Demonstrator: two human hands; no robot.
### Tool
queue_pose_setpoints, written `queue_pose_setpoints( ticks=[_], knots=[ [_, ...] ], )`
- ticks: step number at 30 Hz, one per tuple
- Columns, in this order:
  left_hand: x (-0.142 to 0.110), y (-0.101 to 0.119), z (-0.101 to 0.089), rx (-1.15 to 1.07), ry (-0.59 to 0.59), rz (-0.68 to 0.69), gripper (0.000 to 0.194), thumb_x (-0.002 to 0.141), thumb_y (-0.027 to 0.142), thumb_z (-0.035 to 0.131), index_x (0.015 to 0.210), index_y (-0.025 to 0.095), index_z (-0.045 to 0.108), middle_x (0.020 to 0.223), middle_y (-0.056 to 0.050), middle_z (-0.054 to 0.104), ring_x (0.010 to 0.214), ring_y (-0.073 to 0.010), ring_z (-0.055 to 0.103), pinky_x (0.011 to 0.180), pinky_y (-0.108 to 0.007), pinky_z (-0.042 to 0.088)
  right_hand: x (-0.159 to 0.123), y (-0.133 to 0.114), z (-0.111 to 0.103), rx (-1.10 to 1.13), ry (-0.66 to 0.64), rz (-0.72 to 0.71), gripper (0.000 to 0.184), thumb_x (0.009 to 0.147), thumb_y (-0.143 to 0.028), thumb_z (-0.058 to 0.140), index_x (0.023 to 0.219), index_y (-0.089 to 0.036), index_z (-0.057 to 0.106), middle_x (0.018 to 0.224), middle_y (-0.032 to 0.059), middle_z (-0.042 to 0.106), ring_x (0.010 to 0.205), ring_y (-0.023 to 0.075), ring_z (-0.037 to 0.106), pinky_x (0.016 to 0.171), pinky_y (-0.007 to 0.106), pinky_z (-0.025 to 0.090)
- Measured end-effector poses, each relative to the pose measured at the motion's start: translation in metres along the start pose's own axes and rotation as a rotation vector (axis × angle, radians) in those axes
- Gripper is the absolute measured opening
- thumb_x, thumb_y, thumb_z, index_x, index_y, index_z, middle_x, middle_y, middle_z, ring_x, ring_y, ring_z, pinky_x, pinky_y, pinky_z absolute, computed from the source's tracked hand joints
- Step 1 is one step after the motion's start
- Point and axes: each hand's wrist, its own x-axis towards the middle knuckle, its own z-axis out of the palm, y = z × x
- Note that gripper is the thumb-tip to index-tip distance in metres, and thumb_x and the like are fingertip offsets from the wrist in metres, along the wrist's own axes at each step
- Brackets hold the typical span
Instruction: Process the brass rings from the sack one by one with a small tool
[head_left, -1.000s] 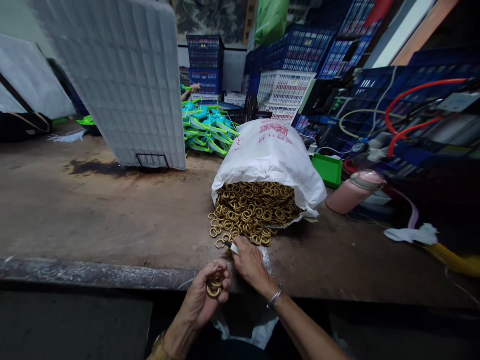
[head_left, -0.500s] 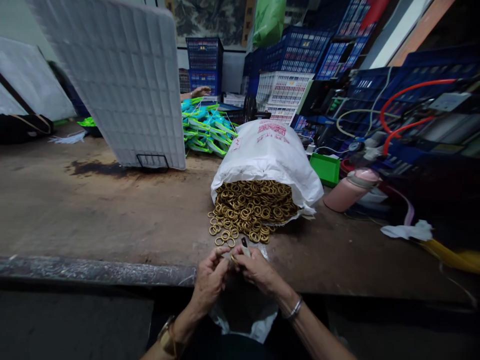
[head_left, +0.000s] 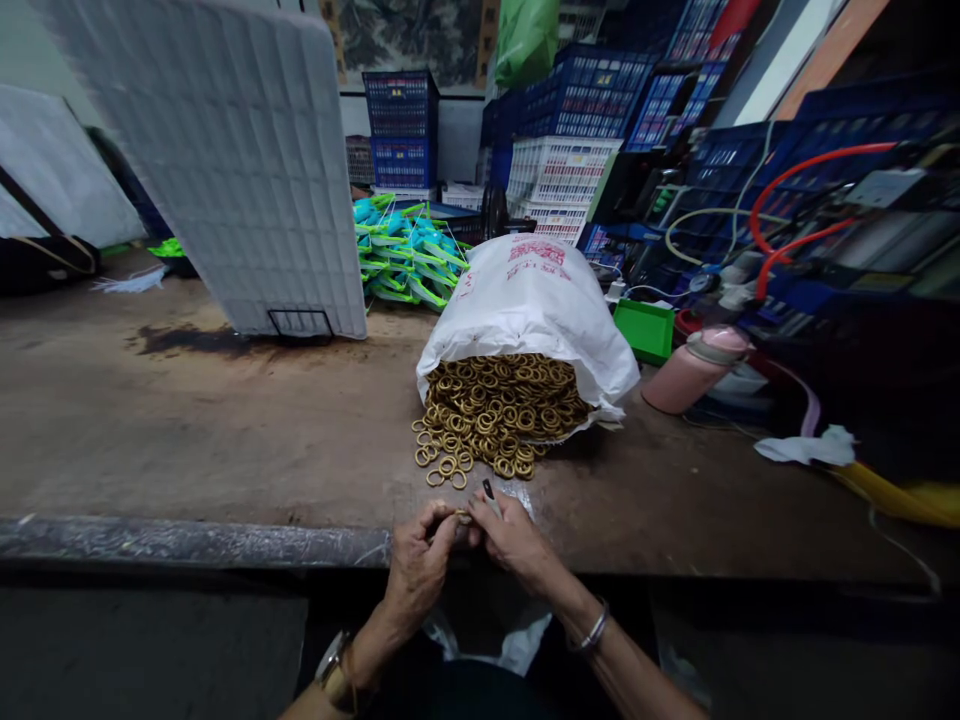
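At the table's front edge, my left hand (head_left: 421,560) pinches a brass-coloured ring (head_left: 463,516) between thumb and fingers. My right hand (head_left: 517,540) is closed round a slim cutter (head_left: 490,496) with a pale handle and a dark tip that points up and away. Its fingertips are close to the ring; whether they touch it I cannot tell. Just beyond both hands, many similar rings (head_left: 499,410) spill from the mouth of a white woven sack (head_left: 525,300) lying on its side. A few loose rings lie on the tabletop nearest my left hand.
A white ribbed panel (head_left: 247,170) stands on the wooden table (head_left: 225,430) at left. Behind it are bright green and blue pieces (head_left: 409,255). To the right are a green tray (head_left: 645,330), a pink bottle (head_left: 694,370) and red hoses (head_left: 765,225). Crates (head_left: 566,165) are stacked behind.
The ring has gone from near my right fingertips into my left hand's pinch and is turned edge-on. A co-worker's hand behind the panel has gone out of sight. The view has shifted slightly.
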Motion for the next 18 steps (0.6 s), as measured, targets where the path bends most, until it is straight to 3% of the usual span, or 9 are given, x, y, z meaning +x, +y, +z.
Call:
queue_pose_setpoints(
  ticks=[4, 6, 9, 13, 18],
  knots=[
    [-0.001, 0.002, 0.002, -0.119, -0.084, -0.143, 0.018, 0.075, 0.032, 0.055, 0.068, 0.015, 0.058, 0.059, 0.002, 0.057, 0.054, -0.0092, 0.051, 0.054, -0.019, 0.041, 0.001, -0.003, 0.0, -0.103, 0.039, -0.076, 0.024, 0.077, -0.037, 0.046, 0.064, -0.017, 0.046, 0.053, -0.0054, 0.044, 0.046, 0.0061, 0.036, 0.044, 0.018, 0.029],
    [-0.002, 0.003, 0.002, -0.202, -0.132, -0.285, 0.025, 0.074, 0.039, 0.055, 0.064, 0.016, 0.052, 0.047, 0.006, 0.046, 0.039, -0.0052, 0.038, 0.04, -0.016, 0.031, 0.001, -0.005, 0.001, -0.153, 0.063, -0.094, 0.02, 0.075, -0.033, 0.047, 0.063, -0.017, 0.046, 0.053, -0.0053, 0.044, 0.051, 0.0076, 0.038, 0.048, 0.019, 0.031],
    [-0.003, 0.001, 0.001, -0.305, -0.197, -0.405, 0.031, 0.073, 0.045, 0.054, 0.062, 0.017, 0.046, 0.041, 0.01, 0.033, 0.033, -0.003, 0.025, 0.034, -0.015, 0.02, 0.002, -0.006, 0.002, -0.183, 0.06, -0.11, 0.019, 0.076, -0.031, 0.046, 0.063, -0.018, 0.045, 0.054, -0.0055, 0.043, 0.053, 0.0083, 0.039, 0.05, 0.02, 0.031],
    [-0.004, -0.001, 0.0, -0.45, -0.196, -0.433, 0.029, 0.073, 0.043, 0.057, 0.066, 0.017, 0.045, 0.051, 0.008, 0.041, 0.036, -0.0018, 0.027, 0.034, -0.014, 0.02, 0.004, -0.002, 0.002, -0.169, 0.052, -0.105, 0.022, 0.08, -0.031, 0.04, 0.062, -0.019, 0.045, 0.054, -0.004, 0.046, 0.051, 0.0088, 0.04, 0.05, 0.02, 0.032],
    [-0.003, -0.003, 0.002, -0.407, -0.125, -0.413, 0.03, 0.073, 0.044, 0.057, 0.069, 0.018, 0.043, 0.051, 0.008, 0.042, 0.035, -0.0019, 0.028, 0.033, -0.014, 0.023, 0.001, 0.006, -0.001, -0.49, 0.128, -0.24, 0.015, 0.077, -0.021, 0.041, 0.063, -0.019, 0.045, 0.057, -0.0027, 0.048, 0.055, 0.0104, 0.042, 0.052, 0.021, 0.029]
  ],
)
